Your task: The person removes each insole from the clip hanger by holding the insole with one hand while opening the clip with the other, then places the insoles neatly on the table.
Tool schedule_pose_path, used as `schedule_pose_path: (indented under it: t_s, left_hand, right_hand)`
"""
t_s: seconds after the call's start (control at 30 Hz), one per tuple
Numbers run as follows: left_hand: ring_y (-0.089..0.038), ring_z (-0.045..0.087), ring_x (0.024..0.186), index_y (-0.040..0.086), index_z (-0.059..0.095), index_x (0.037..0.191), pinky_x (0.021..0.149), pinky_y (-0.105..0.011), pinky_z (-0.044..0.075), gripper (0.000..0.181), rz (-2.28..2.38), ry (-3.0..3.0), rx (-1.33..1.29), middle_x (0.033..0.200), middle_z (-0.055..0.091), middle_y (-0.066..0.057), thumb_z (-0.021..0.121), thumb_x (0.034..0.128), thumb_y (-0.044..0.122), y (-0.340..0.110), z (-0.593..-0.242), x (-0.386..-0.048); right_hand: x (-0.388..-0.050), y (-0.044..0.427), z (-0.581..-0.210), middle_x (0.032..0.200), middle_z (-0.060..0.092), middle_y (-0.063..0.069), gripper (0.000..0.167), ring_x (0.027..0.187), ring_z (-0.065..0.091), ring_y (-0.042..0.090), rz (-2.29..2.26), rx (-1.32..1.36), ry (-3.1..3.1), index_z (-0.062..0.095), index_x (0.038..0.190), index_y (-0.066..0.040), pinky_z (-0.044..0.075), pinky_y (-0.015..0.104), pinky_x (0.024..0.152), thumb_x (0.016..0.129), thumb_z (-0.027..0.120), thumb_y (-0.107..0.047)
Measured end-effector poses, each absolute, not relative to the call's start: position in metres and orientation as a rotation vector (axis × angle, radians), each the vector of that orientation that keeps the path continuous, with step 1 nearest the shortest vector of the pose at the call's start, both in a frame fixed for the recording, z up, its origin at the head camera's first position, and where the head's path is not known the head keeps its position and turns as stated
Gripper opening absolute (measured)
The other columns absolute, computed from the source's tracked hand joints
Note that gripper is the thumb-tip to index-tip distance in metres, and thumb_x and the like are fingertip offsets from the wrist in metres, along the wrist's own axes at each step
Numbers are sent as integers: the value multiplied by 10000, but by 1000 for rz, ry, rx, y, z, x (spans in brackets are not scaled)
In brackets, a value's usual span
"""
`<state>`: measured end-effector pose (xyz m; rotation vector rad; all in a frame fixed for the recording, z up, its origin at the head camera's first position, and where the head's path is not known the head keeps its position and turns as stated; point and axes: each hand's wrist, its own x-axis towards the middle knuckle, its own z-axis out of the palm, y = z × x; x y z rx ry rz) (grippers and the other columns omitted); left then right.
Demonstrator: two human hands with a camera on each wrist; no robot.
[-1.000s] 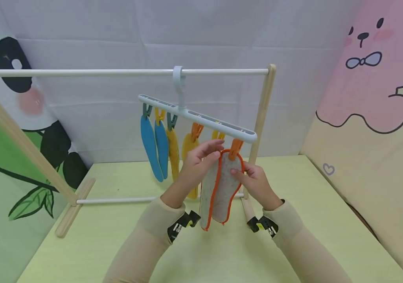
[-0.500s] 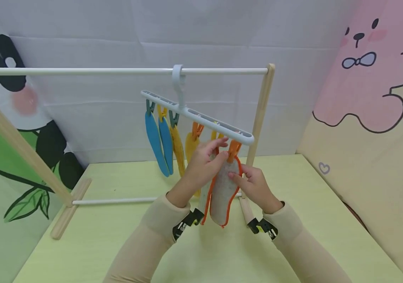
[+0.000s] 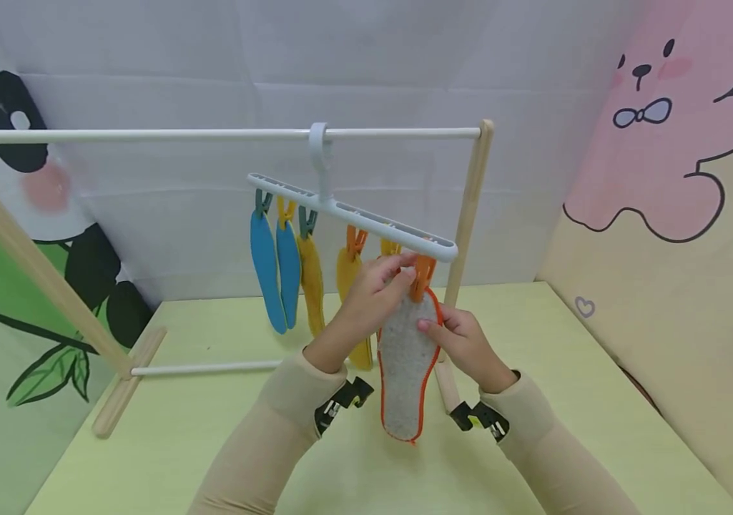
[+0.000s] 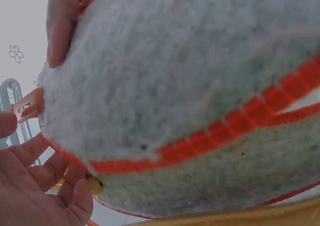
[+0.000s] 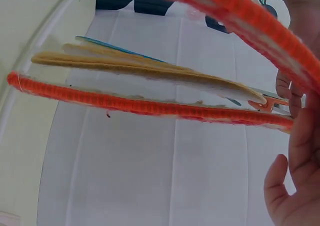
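A grey insole with orange edging (image 3: 405,365) hangs from an orange clip (image 3: 422,277) at the near end of the pale hanger (image 3: 392,230). My right hand (image 3: 469,343) pinches its right edge, thumb in front. My left hand (image 3: 369,297) is at its upper left, thumb tip beside the clip and fingers loosely bent. In the left wrist view, those fingers (image 4: 42,158) touch the insole's edge near a yellow clip (image 4: 94,185). Behind the front insole, a second grey insole (image 4: 200,186) shows there; in the head view it is mostly hidden.
Two blue insoles (image 3: 266,272) and two yellow ones (image 3: 311,279) hang from clips farther along the hanger. It hooks over the white rail (image 3: 179,134) of a rack with wooden legs (image 3: 469,207), standing on the pale table (image 3: 533,372).
The front grey insole has swung round to face the head camera more fully and now covers the one behind. The left thumb has moved from the insole's edge to beside the orange clip.
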<state>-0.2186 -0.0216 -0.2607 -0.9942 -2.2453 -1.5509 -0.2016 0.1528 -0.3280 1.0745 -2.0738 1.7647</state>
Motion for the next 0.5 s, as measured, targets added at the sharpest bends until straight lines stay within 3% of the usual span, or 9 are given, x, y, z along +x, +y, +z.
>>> schedule_pose_path:
  t_s: [0.27, 0.4, 0.5]
  left_hand:
    - [-333, 536, 1095, -107, 545, 1267, 947, -424, 438, 351, -1601, -2309, -934, 1247, 586, -218, 462, 997, 102, -22, -261, -216]
    - [-315, 537, 974, -68, 546, 1273, 869, -368, 445, 338, -1716, -2332, -918, 1036, 618, -194, 464, 1005, 121, -20, -259, -214]
    - [-304, 540, 975, -52, 532, 1284, 876, -353, 433, 332, -1834, -2316, -935, 1008, 604, -184, 445, 1013, 119, -18, -257, -214]
  right_hand:
    - [-202, 148, -330, 833, 631, 281, 444, 748, 636, 59, 1775, 1084, -2092, 555, 989, 222, 534, 248, 656, 986, 554, -222]
    - [-202, 147, -329, 871, 611, 343, 425, 782, 644, 68, 1741, 1090, -2105, 555, 1009, 219, 540, 263, 682, 992, 543, -206]
    - [-201, 146, -327, 884, 615, 343, 411, 789, 648, 73, 1709, 1086, -2120, 565, 1007, 210, 542, 272, 686, 994, 538, -200]
